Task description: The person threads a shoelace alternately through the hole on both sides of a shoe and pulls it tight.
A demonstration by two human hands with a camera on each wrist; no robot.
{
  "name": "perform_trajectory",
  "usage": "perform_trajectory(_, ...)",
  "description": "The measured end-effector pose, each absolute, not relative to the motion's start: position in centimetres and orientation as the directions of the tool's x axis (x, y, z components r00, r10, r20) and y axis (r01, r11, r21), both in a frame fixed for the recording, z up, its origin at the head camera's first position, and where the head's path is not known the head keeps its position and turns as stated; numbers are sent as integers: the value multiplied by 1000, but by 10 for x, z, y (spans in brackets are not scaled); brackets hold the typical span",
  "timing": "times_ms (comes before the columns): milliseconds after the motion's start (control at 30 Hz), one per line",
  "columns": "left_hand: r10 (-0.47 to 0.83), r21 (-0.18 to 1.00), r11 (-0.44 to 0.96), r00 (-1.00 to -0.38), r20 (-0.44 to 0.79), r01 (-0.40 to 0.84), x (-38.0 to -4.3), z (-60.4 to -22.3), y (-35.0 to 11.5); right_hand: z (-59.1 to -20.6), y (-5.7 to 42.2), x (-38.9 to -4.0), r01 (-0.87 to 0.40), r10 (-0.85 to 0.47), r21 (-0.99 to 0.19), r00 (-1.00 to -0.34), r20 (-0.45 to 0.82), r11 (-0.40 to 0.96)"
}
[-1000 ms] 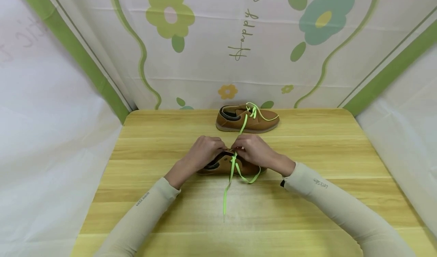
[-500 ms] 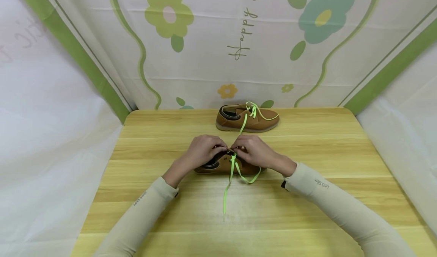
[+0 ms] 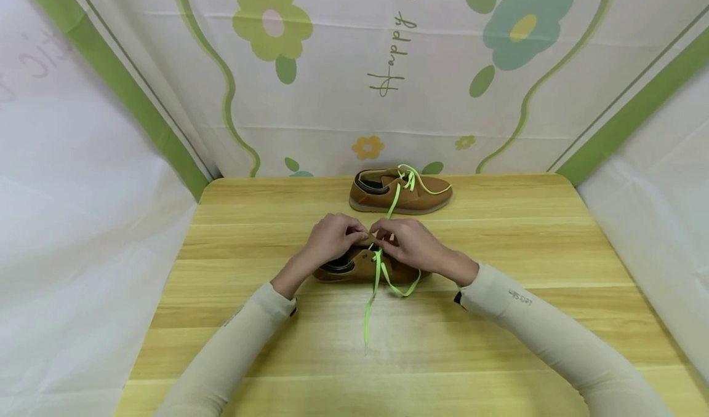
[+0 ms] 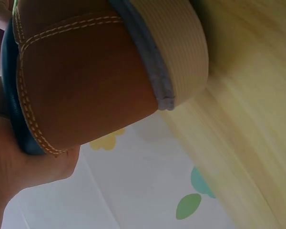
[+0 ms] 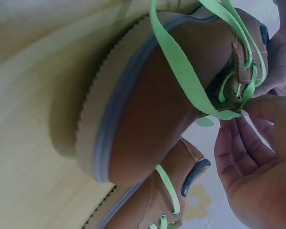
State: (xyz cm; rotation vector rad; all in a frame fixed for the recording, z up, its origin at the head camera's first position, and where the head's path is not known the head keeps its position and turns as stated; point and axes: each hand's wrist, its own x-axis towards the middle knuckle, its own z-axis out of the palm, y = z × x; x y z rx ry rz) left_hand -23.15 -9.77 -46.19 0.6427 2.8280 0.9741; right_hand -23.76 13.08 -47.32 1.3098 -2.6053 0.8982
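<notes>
A brown shoe [image 3: 354,269] with a dark collar stands on the table, toe to the right. My left hand [image 3: 332,238] pinches the brown upper at its opening, on the far side. Close by, my right hand [image 3: 412,243] has thumb and fingertips at the far eyelet flap, pinching the neon green shoelace [image 5: 186,71]. A pale lace tip shows between the hands in the head view. One lace end hangs over the near side onto the table, beside a slack loop. In the left wrist view the heel [image 4: 81,81] fills much of the picture.
Behind stands a second brown shoe [image 3: 404,198], also with green laces, one end trailing toward the right hand. The wooden table [image 3: 487,355] meets a flower-printed white curtain [image 3: 332,103] at the back. White cloth walls rise at both sides.
The left hand has shifted slightly, and more of the brown flap shows between the hands. The right fingertips have lifted and parted a little. The near shoe has moved slightly left.
</notes>
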Motion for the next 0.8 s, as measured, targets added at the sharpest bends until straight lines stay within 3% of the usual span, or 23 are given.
perform_trajectory(233, 415, 632, 701, -910, 15, 330, -239, -465, -99, -460, 126, -239, -798, -766, -375, -582, 274, 472)
perform_trajectory(467, 415, 634, 709, -910, -22, 308, -241, -465, -100, -455, 118, -239, -779, -764, -334, -610, 210, 530)
perform_trajectory(800, 408, 667, 684, -913, -17, 294, -239, -465, -101, -465, 113, -237, -780, -742, -286, -621, 253, 556)
